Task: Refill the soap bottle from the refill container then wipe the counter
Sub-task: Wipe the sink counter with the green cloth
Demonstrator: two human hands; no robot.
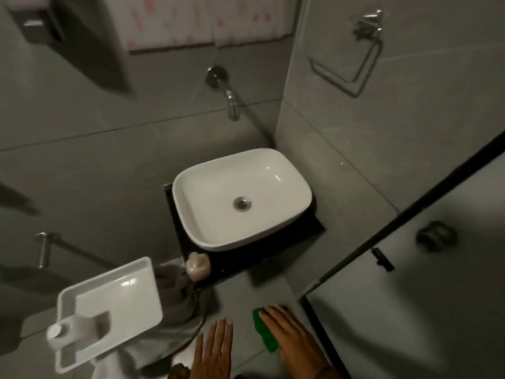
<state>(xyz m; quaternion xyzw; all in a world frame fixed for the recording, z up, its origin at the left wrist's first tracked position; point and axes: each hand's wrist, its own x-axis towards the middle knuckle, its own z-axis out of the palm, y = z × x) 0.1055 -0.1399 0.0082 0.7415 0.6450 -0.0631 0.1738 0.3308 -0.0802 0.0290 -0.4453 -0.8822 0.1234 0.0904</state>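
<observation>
A white basin sits on a small black counter. At the counter's front left corner stands a small pale pink soap bottle. My left hand is low in the middle of the view, fingers spread and flat, holding nothing. To its right, my right hand lies over a bright green object, a cloth or sponge, with the fingers curled on its top. Both hands are well below the counter, apart from it. No refill container can be told for sure.
A white rectangular tray-like shelf sticks out at the lower left, with a white capped bottle at its near end. A wall tap hangs above the basin. A black-framed glass door stands at the right. A towel bar is on the left wall.
</observation>
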